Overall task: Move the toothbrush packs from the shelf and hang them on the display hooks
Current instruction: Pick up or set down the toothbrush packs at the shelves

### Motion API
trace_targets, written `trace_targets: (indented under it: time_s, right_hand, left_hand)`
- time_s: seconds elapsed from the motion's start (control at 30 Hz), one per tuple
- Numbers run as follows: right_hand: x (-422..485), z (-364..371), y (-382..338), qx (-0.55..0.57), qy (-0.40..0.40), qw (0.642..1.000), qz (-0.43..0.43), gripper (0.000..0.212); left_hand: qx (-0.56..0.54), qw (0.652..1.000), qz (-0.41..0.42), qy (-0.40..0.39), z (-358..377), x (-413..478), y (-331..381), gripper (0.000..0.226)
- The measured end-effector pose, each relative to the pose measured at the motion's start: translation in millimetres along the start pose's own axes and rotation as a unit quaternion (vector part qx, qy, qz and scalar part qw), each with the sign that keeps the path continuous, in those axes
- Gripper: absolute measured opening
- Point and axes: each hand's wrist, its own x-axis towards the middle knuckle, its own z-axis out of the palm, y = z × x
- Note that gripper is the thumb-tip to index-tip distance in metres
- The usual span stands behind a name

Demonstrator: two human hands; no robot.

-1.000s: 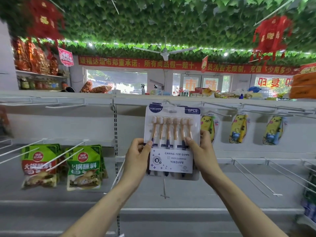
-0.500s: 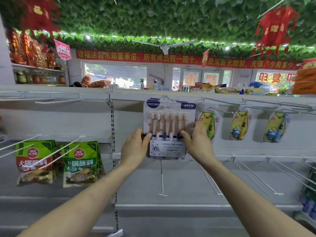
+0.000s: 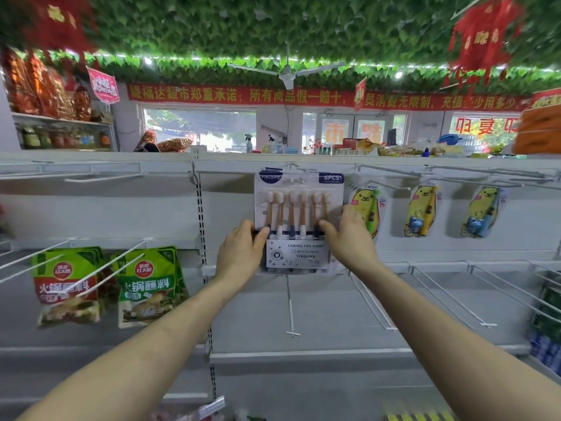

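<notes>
Since a second ago the toothbrush pack (image 3: 299,220) has travelled away from the person and up toward the white back panel (image 3: 230,208). Both arms have stretched out further, and the card now sits right under the top rail (image 3: 243,165).

The left hand (image 3: 241,253) grips the pack's left edge, with the thumb laid across the front at the level of the handles. The right hand (image 3: 349,238) grips the right edge in the same way, its thumb on the front. The rest of its fingers run up along or behind that side.

The pack stands upright, its long axis vertical, brush heads up and the printed label at the bottom. Both hands hold its lower half, one on each side and equally near, so the hanging slot at top centre lies above and between them.

A display hook (image 3: 297,166) juts out from the rail just above that top edge, pointing back toward the person. Whether the slot is already threaded onto it cannot be told from this view. If it is not, the next move probably calls for lining the slot up with the hook tip and sliding the card straight back along the wire.

Just to the right, three yellow children's toothbrush packs (image 3: 423,211) hang on the same row.
</notes>
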Motion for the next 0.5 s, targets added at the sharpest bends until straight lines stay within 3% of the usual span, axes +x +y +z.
trace_targets:
  time_s: [0.37,0.5]
  right_hand:
    - [-12,-9,-3,0.011,-0.025,0.998,0.051,0.055]
    - [-44,-14,15,-0.022,-0.019,0.997,0.068,0.052]
  left_hand:
    - [-0.036,0.998,-0.031,-0.042,-4,-13,4,0.034]
    - [-0.053,0.997,-0.042,0.020,0,-50,7,0.039]
